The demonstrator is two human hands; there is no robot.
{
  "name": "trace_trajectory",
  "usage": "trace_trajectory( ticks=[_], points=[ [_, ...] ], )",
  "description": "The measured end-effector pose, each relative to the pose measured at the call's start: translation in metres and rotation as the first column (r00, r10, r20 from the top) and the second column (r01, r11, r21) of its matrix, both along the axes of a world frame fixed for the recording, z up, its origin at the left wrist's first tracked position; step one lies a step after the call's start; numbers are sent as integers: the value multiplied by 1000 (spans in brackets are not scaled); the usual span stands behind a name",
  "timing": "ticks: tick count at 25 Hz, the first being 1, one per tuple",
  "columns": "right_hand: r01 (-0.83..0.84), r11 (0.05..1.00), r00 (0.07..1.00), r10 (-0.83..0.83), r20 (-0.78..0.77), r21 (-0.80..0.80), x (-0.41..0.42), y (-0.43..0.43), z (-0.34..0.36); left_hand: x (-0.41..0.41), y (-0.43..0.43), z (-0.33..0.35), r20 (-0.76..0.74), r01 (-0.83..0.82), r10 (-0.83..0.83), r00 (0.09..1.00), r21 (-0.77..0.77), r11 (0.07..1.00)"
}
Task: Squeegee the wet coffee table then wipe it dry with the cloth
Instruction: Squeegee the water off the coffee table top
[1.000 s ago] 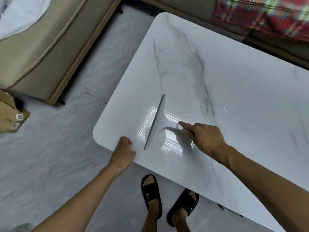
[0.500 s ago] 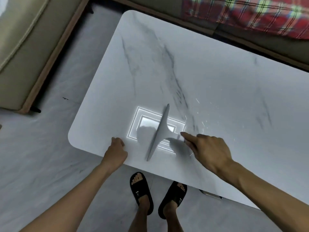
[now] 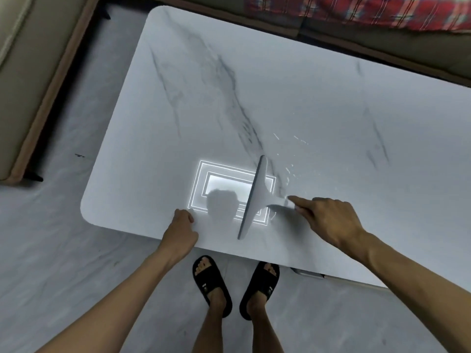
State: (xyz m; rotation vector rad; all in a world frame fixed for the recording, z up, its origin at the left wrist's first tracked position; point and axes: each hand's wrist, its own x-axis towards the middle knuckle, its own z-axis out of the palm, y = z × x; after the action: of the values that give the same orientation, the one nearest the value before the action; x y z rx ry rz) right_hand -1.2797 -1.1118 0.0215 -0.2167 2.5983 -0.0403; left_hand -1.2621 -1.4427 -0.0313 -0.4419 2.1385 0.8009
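- Head view: white marble-look coffee table (image 3: pixel 318 103) with grey veining fills most of the frame, near-left rounded corner in view.
- Grey squeegee (image 3: pixel 256 197) sits on the tabletop near the front edge; blade runs roughly front-to-back, handle sticks out to the right.
- Right hand (image 3: pixel 328 220) grips the handle end; index finger extended along it, other fingers curled around it, so closed on the squeegee.
- Left hand (image 3: pixel 179 233) rests on the table's front edge, left of the squeegee and apart from it; fingers curled into a loose fist, holding nothing visible.
- Water droplets (image 3: pixel 289 171) glint on the surface just right of the blade, streaks further back.
- Bright rectangular light reflection (image 3: pixel 224 182) on the tabletop under and left of the blade, with a dark head-shaped shadow across it.
- Below the table edge: two feet in black slide sandals (image 3: pixel 212 284) on a grey marble-pattern floor (image 3: pixel 63 250).
- Beige sofa (image 3: pixel 33 67) at far left; red plaid fabric (image 3: pixel 356 11) on seating along the top edge.
- No cloth visible.
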Motion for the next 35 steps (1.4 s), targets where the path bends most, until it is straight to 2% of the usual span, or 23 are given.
trace_trajectory(
  ticks=[5,8,11,13,16,20,23,26,29,31,33,35],
  points=[
    [105,986,994,-102,-26,133,15,59,25,1,20,0,26,74,-74,997,-17,997],
    [120,992,993,-120,0,-24,26,41,36,2,26,1,-6,0,-1,1000,-72,997],
    [-90,972,995,97,24,-218,32,-21,16,2,28,1,-39,-157,154,987,-89,984],
    [-194,950,974,217,71,-245,39,-57,-5,2,28,-1,-59,-199,194,979,-95,975],
    [-222,954,969,238,61,-200,42,-55,-22,5,34,-2,-51,-151,147,988,-84,985],
    [-155,977,982,168,90,-144,47,25,-11,13,52,-7,13,-43,43,999,-36,998],
    [-75,997,993,76,93,-15,46,88,7,12,67,-7,65,22,-22,998,-10,1000],
    [-47,993,997,39,73,110,45,132,23,10,76,-5,99,18,-18,995,0,1000],
    [-64,985,997,55,57,160,48,144,38,8,78,-4,69,-8,10,998,-36,999],
    [-86,990,996,83,38,112,52,128,37,7,77,-2,29,-18,20,999,-51,999],
    [-162,986,987,162,-18,-46,54,94,26,6,78,0,5,-9,10,1000,-56,998],
    [-257,954,964,265,31,-155,55,50,13,5,78,1,14,17,-17,1000,-52,998]
  ],
)
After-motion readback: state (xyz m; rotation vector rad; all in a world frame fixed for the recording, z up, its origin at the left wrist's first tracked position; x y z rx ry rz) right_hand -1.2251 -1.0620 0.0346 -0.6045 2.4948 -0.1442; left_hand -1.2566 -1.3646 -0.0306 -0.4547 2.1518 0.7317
